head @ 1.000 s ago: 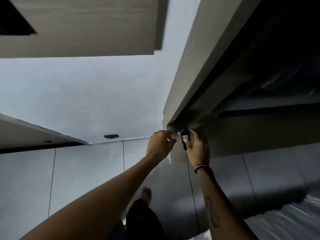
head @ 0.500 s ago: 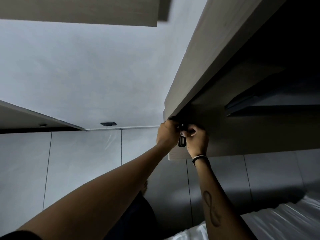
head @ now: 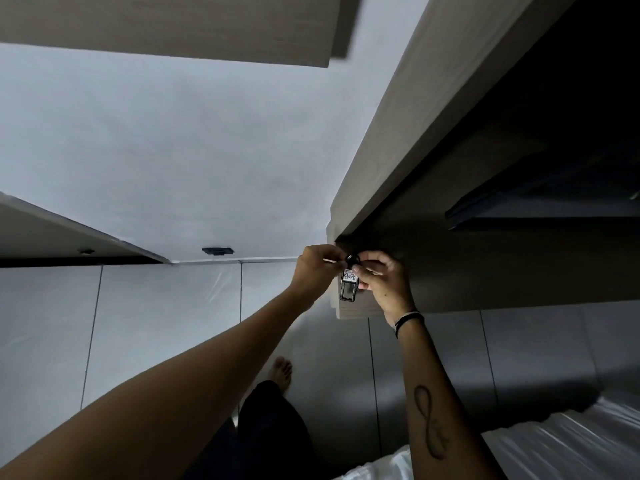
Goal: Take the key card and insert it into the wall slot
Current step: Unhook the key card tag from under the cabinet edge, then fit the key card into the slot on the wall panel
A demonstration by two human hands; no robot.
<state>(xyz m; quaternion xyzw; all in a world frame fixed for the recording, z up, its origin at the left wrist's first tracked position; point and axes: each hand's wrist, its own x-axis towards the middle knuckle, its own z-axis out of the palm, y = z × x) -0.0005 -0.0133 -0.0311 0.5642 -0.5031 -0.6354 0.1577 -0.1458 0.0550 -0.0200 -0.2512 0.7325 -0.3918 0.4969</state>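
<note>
A small black key card tag (head: 348,285) with a white label marked 401 hangs in front of the corner of a wooden wardrobe (head: 398,188). My right hand (head: 382,282) pinches its upper part beside the label. Fingers of my left hand (head: 317,271) are closed on the ring end at the tag's top, against the wardrobe's edge. A small dark rectangular fitting (head: 217,251) sits low on the white wall to the left; I cannot tell whether it is the slot.
The wardrobe's dark open interior with a shelf (head: 540,213) fills the right side. Grey floor tiles (head: 156,313) lie below, with my bare foot (head: 282,372) on them. White bedding (head: 561,441) shows at bottom right. A wooden panel (head: 166,26) runs along the top.
Both hands have closed in on the tag at the wardrobe corner. The tag now hangs lower with its label facing me. The view has tilted slightly.
</note>
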